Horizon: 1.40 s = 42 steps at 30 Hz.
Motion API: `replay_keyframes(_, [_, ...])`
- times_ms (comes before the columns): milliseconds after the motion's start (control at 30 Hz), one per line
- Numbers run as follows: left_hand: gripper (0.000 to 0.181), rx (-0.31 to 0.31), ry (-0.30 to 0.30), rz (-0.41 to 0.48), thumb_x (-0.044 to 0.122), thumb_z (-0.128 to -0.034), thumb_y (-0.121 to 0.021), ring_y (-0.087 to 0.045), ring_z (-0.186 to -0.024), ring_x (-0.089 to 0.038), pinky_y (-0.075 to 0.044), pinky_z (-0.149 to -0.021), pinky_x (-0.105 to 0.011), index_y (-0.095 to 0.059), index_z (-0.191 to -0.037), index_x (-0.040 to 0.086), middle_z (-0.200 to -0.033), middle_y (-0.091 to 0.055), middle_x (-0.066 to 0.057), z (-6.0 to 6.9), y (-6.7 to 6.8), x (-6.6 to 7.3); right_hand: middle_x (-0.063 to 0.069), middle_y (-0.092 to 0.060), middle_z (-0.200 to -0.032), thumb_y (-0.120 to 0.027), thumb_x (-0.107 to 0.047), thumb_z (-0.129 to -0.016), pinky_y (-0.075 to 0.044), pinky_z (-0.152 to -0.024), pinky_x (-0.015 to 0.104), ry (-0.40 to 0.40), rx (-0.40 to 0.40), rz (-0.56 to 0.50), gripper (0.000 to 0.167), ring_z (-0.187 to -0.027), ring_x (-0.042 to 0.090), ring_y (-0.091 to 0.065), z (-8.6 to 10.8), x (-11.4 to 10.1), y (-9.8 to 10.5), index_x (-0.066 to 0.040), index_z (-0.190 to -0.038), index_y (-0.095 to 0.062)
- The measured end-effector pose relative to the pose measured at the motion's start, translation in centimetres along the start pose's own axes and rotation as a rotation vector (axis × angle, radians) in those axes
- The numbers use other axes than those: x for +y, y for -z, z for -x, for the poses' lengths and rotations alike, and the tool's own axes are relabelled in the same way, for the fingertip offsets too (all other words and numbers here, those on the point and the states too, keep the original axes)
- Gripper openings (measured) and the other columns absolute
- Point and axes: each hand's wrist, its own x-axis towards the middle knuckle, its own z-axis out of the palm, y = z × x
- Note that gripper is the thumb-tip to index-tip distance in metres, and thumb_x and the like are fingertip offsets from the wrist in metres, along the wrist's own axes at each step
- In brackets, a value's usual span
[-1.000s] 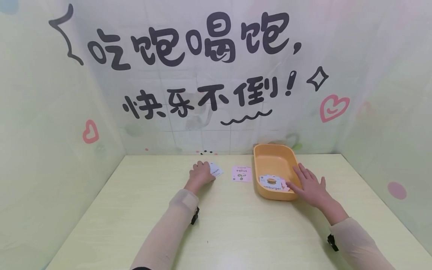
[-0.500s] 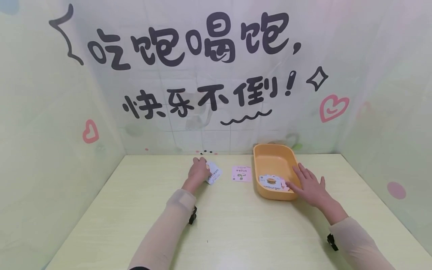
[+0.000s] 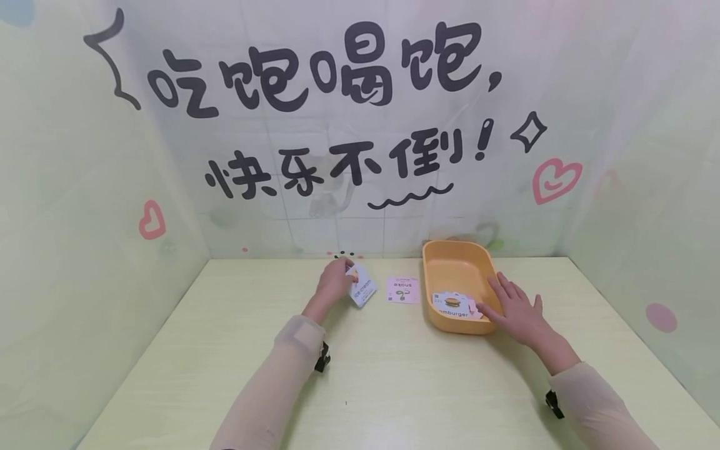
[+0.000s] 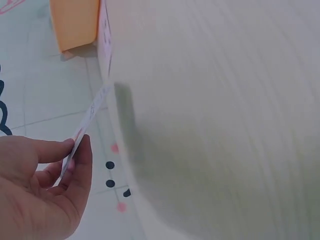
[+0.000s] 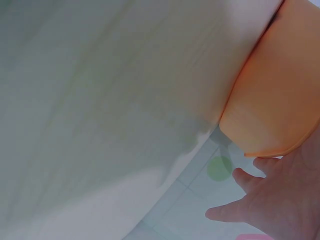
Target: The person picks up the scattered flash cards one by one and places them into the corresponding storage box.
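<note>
My left hand (image 3: 333, 282) pinches the ice cream card (image 3: 363, 288) between thumb and fingers. In the left wrist view that card (image 4: 90, 116) is seen nearly edge-on, raised off the table. A pink snake card (image 3: 402, 290) lies on the table to the right of it. Farther right stands an orange tray (image 3: 458, 326), holding a hamburger card (image 3: 451, 303) on top of other cards at its near end. My right hand (image 3: 520, 312) rests on the tray's right rim with fingers spread. In the right wrist view the tray's outer wall (image 5: 280, 85) is beside those straight fingers.
A pale wood-grain table (image 3: 371, 381) spans the space in front of me. Behind it hangs a printed curtain (image 3: 349, 231) with large black characters, and curtains close off both sides. The tray stands near the table's back edge.
The left hand has lifted the ice cream card off the table and tilted it, so its lettering shows more fully. The right hand and the tray have stayed in place.
</note>
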Motion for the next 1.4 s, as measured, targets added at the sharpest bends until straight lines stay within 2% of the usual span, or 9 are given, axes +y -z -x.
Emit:
replay_keyframes(133, [0.037, 0.005, -0.018, 0.075, 0.005, -0.0916, -0.063, -0.062, -0.114, -0.031, -0.055, -0.094, -0.039, -0.058, -0.128, 0.002, -0.128, -0.064, -0.019, 0.2, 0.0, 0.8, 0.027, -0.016, -0.163, -0.05, -0.056, -0.097, -0.004, -0.104, 0.087, -0.002, 0.001, 0.001, 0.084, -0.144, 0.052, -0.019, 0.0, -0.1, 0.0, -0.002, -0.156, -0.023])
replay_keyframes(300, [0.033, -0.033, -0.04, 0.217, 0.002, -0.0935, -0.059, -0.066, -0.097, -0.027, -0.06, -0.074, -0.031, -0.058, -0.126, 0.0, -0.121, -0.064, -0.02, 0.6, 0.1, 1.9, 0.027, -0.016, -0.163, -0.05, -0.056, -0.097, -0.004, -0.104, 0.088, 0.004, 0.008, -0.004, 0.084, -0.144, 0.052, -0.019, -0.1, -0.1, 0.0, -0.002, -0.156, -0.024])
replay_keyframes(467, [0.031, -0.071, -0.049, 0.355, 0.0, -0.0943, -0.057, -0.066, -0.091, -0.025, -0.063, -0.073, -0.032, -0.056, -0.125, -0.004, -0.118, -0.061, -0.021, 0.8, -0.1, 3.2, 0.027, -0.015, -0.163, -0.049, -0.057, -0.097, -0.004, -0.104, 0.087, 0.006, 0.0, 0.001, 0.085, -0.144, 0.052, -0.018, -0.2, 0.0, 0.0, -0.002, -0.156, -0.023])
replay_keyframes(700, [0.033, -0.109, -0.053, 0.457, -0.001, -0.0926, -0.058, -0.066, -0.092, -0.026, -0.063, -0.069, -0.027, -0.054, -0.125, -0.004, -0.119, -0.059, -0.021, 1.0, -1.1, 5.5, 0.028, -0.015, -0.163, -0.049, -0.056, -0.098, -0.004, -0.104, 0.088, 0.003, 0.001, 0.0, 0.084, -0.144, 0.053, -0.018, -0.1, 0.0, 0.2, -0.001, -0.156, -0.023])
replay_keyframes(933, [0.034, -0.162, -0.065, 0.477, 0.0, -0.0925, -0.06, -0.065, -0.09, -0.024, -0.063, -0.071, -0.028, -0.054, -0.126, -0.003, -0.12, -0.059, -0.02, 1.6, -2.7, 7.9, 0.027, -0.014, -0.163, -0.048, -0.056, -0.098, -0.004, -0.104, 0.087, -0.001, -0.002, 0.005, 0.084, -0.145, 0.052, -0.018, 0.0, 0.0, 0.1, -0.002, -0.157, -0.023])
replay_keyframes(1133, [0.033, -0.192, -0.08, 0.47, 0.002, -0.0932, -0.061, -0.065, -0.087, -0.022, -0.063, -0.078, -0.037, -0.054, -0.125, -0.001, -0.119, -0.061, -0.019, 2.2, -4.3, 9.6, 0.027, -0.014, -0.163, -0.049, -0.054, -0.098, -0.004, -0.104, 0.087, -0.006, -0.002, 0.002, 0.082, -0.145, 0.053, -0.018, 0.0, 0.1, 0.2, -0.002, -0.156, -0.023])
replay_keyframes(1300, [0.031, -0.218, -0.086, 0.499, 0.0, -0.0932, -0.062, -0.067, -0.089, -0.024, -0.063, -0.07, -0.031, -0.055, -0.123, -0.001, -0.116, -0.062, -0.018, 2.7, -5.4, 10.6, 0.027, -0.014, -0.163, -0.048, -0.058, -0.097, -0.003, -0.104, 0.087, -0.005, -0.005, -0.003, 0.085, -0.144, 0.053, -0.017, 0.0, 0.0, 0.2, -0.001, -0.156, -0.023])
replay_keyframes(1400, [0.03, -0.254, -0.082, 0.518, 0.0, -0.0938, -0.062, -0.068, -0.091, -0.025, -0.063, -0.068, -0.029, -0.055, -0.123, -0.001, -0.115, -0.062, -0.018, 2.8, -6.1, 10.9, 0.028, -0.015, -0.163, -0.048, -0.058, -0.097, -0.004, -0.104, 0.087, -0.002, -0.003, 0.002, 0.086, -0.144, 0.053, -0.018, -0.1, 0.0, 0.1, -0.001, -0.156, -0.023])
